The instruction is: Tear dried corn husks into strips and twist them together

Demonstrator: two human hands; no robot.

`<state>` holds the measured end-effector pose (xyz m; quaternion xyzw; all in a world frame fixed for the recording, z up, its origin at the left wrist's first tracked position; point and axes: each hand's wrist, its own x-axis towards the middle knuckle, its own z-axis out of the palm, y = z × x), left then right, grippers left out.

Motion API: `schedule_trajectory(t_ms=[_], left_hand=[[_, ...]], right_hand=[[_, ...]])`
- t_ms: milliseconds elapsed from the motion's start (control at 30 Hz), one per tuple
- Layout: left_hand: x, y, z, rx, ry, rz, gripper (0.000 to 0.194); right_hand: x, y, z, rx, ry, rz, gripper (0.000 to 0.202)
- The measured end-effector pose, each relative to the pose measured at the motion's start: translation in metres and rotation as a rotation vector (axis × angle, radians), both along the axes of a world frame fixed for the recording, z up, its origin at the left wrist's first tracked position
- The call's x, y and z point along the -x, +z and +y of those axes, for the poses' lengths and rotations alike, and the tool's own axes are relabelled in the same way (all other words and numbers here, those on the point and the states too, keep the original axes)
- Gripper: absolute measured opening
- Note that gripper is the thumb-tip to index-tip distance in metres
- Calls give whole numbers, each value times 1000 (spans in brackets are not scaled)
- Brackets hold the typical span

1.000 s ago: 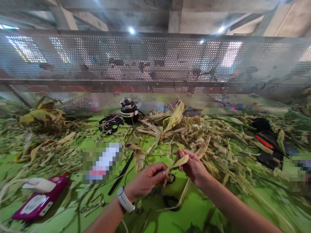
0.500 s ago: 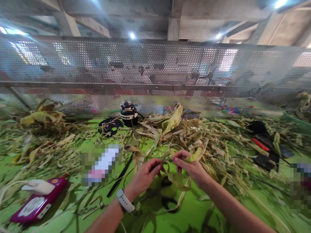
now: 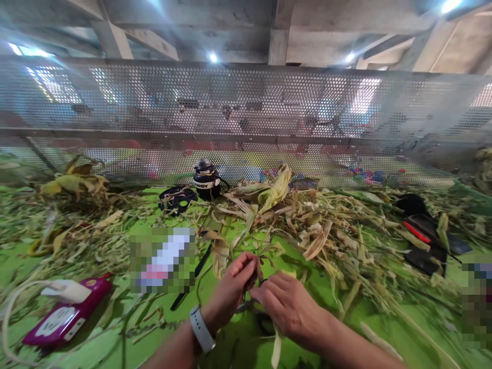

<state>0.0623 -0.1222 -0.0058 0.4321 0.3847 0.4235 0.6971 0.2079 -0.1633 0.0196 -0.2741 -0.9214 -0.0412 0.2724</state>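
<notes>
Green table (image 3: 228, 353) littered with dry husk; perforated screen (image 3: 154, 110), concrete ceiling (image 3: 215, 20) behind. Left to right: magenta device (image 3: 65, 318), white label unreadable; dark bottle (image 3: 207, 182), band partly legible, "RGY"; left hand (image 3: 236, 279) pinching narrow husk strip (image 3: 259, 267) above table; right hand (image 3: 286, 302) curled round pale husk (image 3: 275, 351), hanging below.

Perforated metal screen (image 3: 246, 115), concrete beams (image 3: 280, 46); bright ceiling lights (image 3: 213, 57), green tabletop (image 3: 146, 218)
</notes>
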Motion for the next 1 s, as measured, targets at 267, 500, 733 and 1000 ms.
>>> schedule_trajectory(t_ms=[267, 500, 733, 1000], left_hand=[[4, -1, 3, 112, -32, -203, 27], [6, 2, 5, 31, -1, -53, 30], [5, 3, 4, 103, 26, -132, 29], [6, 6, 6, -8, 58, -43, 34]], right_hand=[[-1, -6, 3, -22, 12, -72, 25], [-18, 17, 3, 194, 55, 409, 49], [-7, -8, 13, 649, -416, 346, 19], [-16, 8, 17, 768, -459, 639, 35]])
